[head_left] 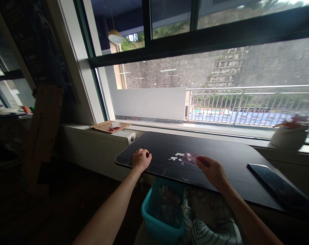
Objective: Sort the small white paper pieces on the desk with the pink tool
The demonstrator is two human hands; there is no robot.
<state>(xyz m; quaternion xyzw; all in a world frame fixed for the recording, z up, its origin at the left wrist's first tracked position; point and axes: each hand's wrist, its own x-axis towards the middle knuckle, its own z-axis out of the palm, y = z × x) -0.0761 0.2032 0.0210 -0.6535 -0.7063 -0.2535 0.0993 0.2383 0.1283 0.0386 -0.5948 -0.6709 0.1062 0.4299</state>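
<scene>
My right hand (211, 169) pinches the edge of a thin, see-through pink plastic piece (189, 158) just over the black table (167, 144). Whether it is a small bag or a sheet, I cannot tell. Small white paper-like pieces (173, 158) lie scattered beside and partly beneath it. Over at the table's left front, my left hand (142, 159) rests with its fingers curled closed; the inside of that hand is hidden.
A dark tablet-like slab (274, 182) lies at the table's right. Below the front edge stands a turquoise bin (163, 226) beside a patterned cloth (208, 231). Red-handled scissors (114, 129) rest on brown paper (100, 126) by the window. A pale pot (288, 136) stands on the sill.
</scene>
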